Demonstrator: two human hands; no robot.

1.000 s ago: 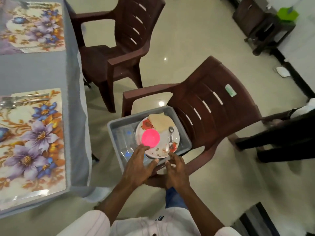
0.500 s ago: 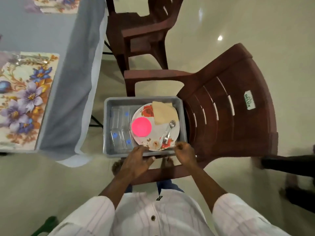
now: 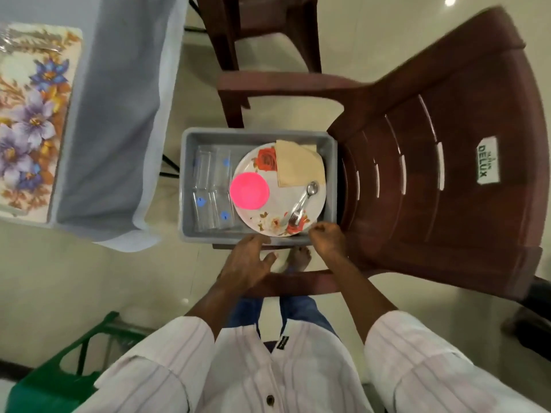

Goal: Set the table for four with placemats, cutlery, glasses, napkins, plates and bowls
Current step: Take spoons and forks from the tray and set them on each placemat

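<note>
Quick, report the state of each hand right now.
Left hand: open, fingers relaxed at the grey tub's near rim, holding nothing.
Right hand: fingers curled by the plate's near edge; whether it grips cannot be told.

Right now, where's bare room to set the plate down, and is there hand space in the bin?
The floral placemat is bare on the near side of the cutlery lying at its far end. The bin is crowded: glasses left, plate right, with only a slim bare strip along the far wall above the glasses.
</note>
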